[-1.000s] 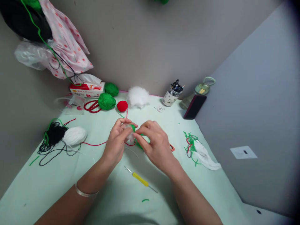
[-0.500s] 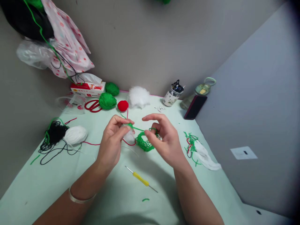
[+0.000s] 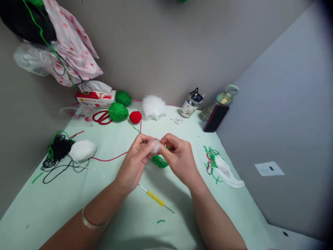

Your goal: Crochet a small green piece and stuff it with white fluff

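My left hand (image 3: 135,159) is closed, with thumb and fingers pinching a small white fluffy piece (image 3: 156,147) that looks like stuffing. My right hand (image 3: 179,156) is closed against the piece's other side, with thumb and forefinger on it. The fingers hide any green yarn between them. Just under the hands lies a loose coil of green yarn (image 3: 159,161), partly covered by my right hand. Closer to me on the table rests a yellow-handled crochet hook (image 3: 155,198), untouched.
Green yarn balls (image 3: 118,112), a red ball (image 3: 135,117), white stuffing (image 3: 153,107) and red scissors (image 3: 102,117) line the back. White yarn (image 3: 82,150) and black yarn (image 3: 60,147) lie left. Yarn scraps (image 3: 212,161), a pen jar (image 3: 189,107) and a phone (image 3: 216,118) are right.
My hands have come together; my right hand moved left and its extended forefinger bent in. The green strand stretched between them no longer shows, and the white piece has shifted right.
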Tool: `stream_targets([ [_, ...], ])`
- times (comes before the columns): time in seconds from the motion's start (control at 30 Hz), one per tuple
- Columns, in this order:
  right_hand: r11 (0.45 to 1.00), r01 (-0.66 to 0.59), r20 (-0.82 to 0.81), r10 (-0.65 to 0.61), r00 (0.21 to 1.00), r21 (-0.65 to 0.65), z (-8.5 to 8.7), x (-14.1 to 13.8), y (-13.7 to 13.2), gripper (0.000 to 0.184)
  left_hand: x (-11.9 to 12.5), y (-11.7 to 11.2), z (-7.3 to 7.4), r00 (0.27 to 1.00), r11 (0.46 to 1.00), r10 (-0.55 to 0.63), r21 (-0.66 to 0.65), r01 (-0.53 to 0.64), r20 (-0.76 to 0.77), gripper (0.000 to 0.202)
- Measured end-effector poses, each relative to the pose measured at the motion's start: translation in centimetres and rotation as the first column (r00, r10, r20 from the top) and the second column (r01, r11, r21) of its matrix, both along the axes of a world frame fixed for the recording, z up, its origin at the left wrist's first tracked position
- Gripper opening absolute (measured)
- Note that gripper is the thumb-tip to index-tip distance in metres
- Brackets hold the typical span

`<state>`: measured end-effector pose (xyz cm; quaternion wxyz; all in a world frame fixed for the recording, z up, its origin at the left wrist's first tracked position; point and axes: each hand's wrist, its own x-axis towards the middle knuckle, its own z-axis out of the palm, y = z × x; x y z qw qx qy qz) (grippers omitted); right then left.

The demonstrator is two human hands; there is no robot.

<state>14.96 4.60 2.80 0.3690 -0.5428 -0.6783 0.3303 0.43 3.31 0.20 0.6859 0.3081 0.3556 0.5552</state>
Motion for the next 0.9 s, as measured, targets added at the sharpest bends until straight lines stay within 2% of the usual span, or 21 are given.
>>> stream_targets([
  [0.07,0.999,0.030,-0.034,-0.031,0.999,-0.041,0.1,0.2,0.0,0.024,0.1,-0.1,0.0,0.999,0.997,-0.050,0.049,0.050,-0.011,0.020],
  [0.13,0.999,0.023,-0.049,-0.025,0.999,-0.044,0.2,0.3,-0.1,0.024,0.2,-0.2,0.1,0.999,0.997,-0.044,0.071,0.044,-0.008,0.020],
  [0.23,0.997,-0.057,-0.026,0.056,0.998,-0.043,0.7,0.6,-0.3,0.023,0.3,-0.1,-0.1,1.000,0.999,0.004,0.050,-0.006,0.024,0.016],
  [0.33,0.988,-0.141,0.035,0.144,0.989,-0.068,1.5,0.7,-0.5,0.023,0.3,0.2,-0.5,0.999,0.999,0.041,0.028,-0.041,-0.015,0.014],
  [0.43,0.974,-0.183,0.023,0.188,0.982,-0.136,1.9,0.4,-0.8,0.023,0.1,0.7,-1.1,0.989,0.991,0.082,0.114,-0.068,-0.126,0.010],
  [0.53,0.964,-0.180,-0.073,0.169,0.983,-0.196,1.4,-0.3,-0.9,0.023,-0.1,1.2,-1.5,0.969,0.973,0.147,0.204,-0.105,-0.201,0.007],
  [0.7,0.956,-0.160,-0.250,0.097,0.963,-0.246,-0.2,-1.0,-0.2,0.024,-0.3,1.2,-1.5,0.935,0.945,0.244,0.278,-0.170,-0.258,0.014],
  [0.8,0.958,-0.143,-0.279,0.071,0.958,-0.247,-0.5,-0.7,0.3,0.026,-0.4,0.9,-1.2,0.905,0.929,0.261,0.343,-0.140,-0.335,0.013],
  [0.9,0.966,-0.123,-0.284,0.055,0.957,-0.228,-0.1,-0.3,0.4,0.026,-0.8,0.6,-0.6,0.909,0.931,0.199,0.361,-0.058,-0.366,0.015],
])
